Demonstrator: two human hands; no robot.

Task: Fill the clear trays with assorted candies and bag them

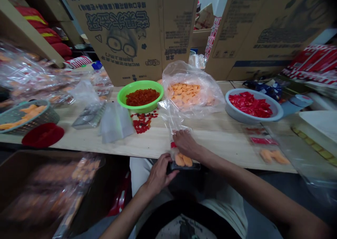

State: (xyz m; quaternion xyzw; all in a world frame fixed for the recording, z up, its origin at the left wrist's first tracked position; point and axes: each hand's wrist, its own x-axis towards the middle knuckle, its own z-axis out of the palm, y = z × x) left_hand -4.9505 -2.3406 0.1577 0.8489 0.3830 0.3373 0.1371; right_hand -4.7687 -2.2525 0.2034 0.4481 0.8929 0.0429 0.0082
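Observation:
A small compartmented plastic tray (188, 166) lies at the table's front edge, with orange flat pieces (183, 159) in its near compartment and a bit of a red packet behind them. Thumb and fingers of my left hand (159, 172) close round its near left corner. My right hand (186, 142) reaches over the far part, fingers curled down at clear plastic; what they grip, if anything, is hidden. Beyond it a clear bag (193, 95) of orange pieces lies open. A green bowl (122, 98) of dark orange bits stands to its left, with red bits (142, 123) spilled in front.
On the right stand a pale blue bowl (238, 117) of red packets and a filled pack (265, 146). To the left are clear sleeves (116, 121), a red dish (42, 135) and a basket (51, 117). Cartons (147, 60) close the back; an open box (89, 190) sits below left.

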